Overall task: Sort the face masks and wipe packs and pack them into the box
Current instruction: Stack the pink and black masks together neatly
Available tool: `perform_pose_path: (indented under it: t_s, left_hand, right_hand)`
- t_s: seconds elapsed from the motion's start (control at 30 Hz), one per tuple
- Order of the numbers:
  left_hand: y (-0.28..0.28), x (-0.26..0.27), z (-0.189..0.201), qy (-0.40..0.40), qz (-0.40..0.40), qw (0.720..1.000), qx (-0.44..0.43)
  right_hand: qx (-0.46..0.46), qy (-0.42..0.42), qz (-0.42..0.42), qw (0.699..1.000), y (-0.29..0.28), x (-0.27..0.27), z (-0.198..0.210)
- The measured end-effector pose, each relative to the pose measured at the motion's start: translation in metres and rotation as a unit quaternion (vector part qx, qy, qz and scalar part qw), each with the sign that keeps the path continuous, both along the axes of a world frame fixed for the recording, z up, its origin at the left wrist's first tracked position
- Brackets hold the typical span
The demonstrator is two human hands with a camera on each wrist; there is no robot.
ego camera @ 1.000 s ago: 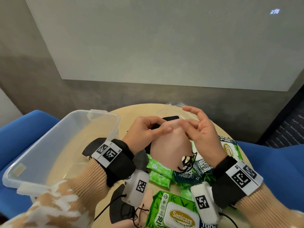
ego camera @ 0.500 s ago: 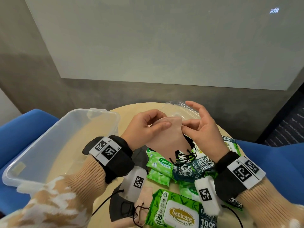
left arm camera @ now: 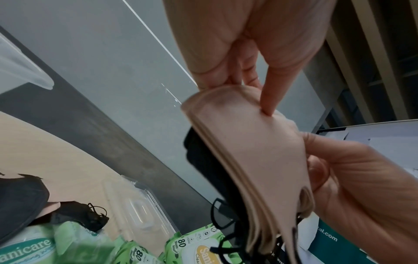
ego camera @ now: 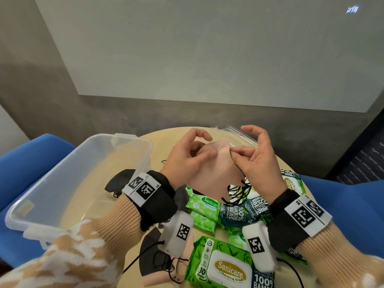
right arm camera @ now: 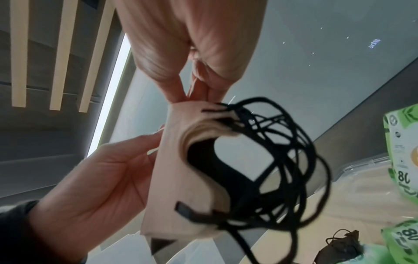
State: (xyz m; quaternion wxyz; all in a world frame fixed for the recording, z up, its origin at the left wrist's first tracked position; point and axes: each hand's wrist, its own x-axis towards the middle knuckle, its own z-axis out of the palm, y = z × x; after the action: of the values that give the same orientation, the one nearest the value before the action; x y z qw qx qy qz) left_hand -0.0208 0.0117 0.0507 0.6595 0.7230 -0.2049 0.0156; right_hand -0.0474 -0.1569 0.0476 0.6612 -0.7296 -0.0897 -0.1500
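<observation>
While squaring edges for packing, both hands, left (ego camera: 182,161) and right (ego camera: 257,161), pinching beige mask stack (ego camera: 212,175) above counter (ego camera: 164,140) centre, box (ego camera: 68,177) at left edge.

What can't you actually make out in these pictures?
- How many masks are in the beige stack: left wrist view shows layered edges, blurred.
- Black mask behind the stack: mostly hidden by it.
- Big wipe pack: head view, cut by the bottom edge and the wrist camera.
- Inside of the clear box: near end covered by the left sleeve.
- Ear loops: tangled, uncountable.
</observation>
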Motion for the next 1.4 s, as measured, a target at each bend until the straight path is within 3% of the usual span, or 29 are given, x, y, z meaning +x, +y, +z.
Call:
perform_pose_path:
  t_s: [0.3,0.4,0.57,0.7,0.77,0.83,0.97,1.0,1.03,1.13,1.2,1.33,1.4]
  left_hand:
    - [-0.001,0.003,-0.006,-0.032,0.032,0.997,0.059]
    - [0.004,0.004,-0.006,-0.014,0.04,0.999,0.031]
    - [0.008,0.001,-0.01,-0.013,0.014,0.999,0.041]
    - [0.02,0.005,-0.043,0.069,0.067,0.99,0.1]
    - [0.03,0.006,-0.064,0.123,0.091,0.969,0.195]
    - [0.038,0.006,-0.083,0.166,0.067,0.921,0.347]
    - [0.05,-0.003,-0.135,0.269,-0.008,0.757,0.596]
    - [0.055,-0.003,-0.154,0.298,-0.012,0.721,0.626]
    - [0.063,-0.001,-0.178,0.31,-0.018,0.703,0.64]
    - [0.072,-0.013,-0.206,0.318,-0.004,0.682,0.659]
    - [0.065,-0.025,-0.194,0.317,-0.002,0.66,0.681]
    - [0.048,-0.036,-0.189,0.309,-0.004,0.7,0.644]
    - [0.037,-0.039,-0.184,0.292,-0.056,0.698,0.651]
  right_hand:
    - [0.015,-0.007,-0.035,0.999,0.011,0.0,-0.006]
    - [0.007,0.006,0.032,0.999,0.011,-0.006,-0.003]
    - [-0.143,0.016,0.137,0.98,0.008,-0.002,-0.012]
    - [-0.14,0.039,0.097,0.985,0.0,0.003,-0.027]
    - [-0.144,0.049,0.08,0.985,-0.006,0.006,-0.041]
    - [-0.154,0.058,0.066,0.984,-0.008,0.006,-0.054]
    - [-0.14,0.081,0.074,0.984,-0.007,0.001,-0.062]
    - [-0.132,0.087,0.078,0.984,-0.008,0.001,-0.063]
    - [-0.126,0.092,0.08,0.984,-0.008,0.0,-0.063]
    - [-0.116,0.103,0.077,0.985,-0.009,-0.002,-0.063]
    - [-0.123,0.107,0.074,0.984,-0.01,-0.004,-0.065]
    - [-0.119,0.115,0.068,0.984,-0.011,-0.004,-0.068]
    - [-0.119,0.117,0.065,0.984,-0.01,-0.005,-0.068]
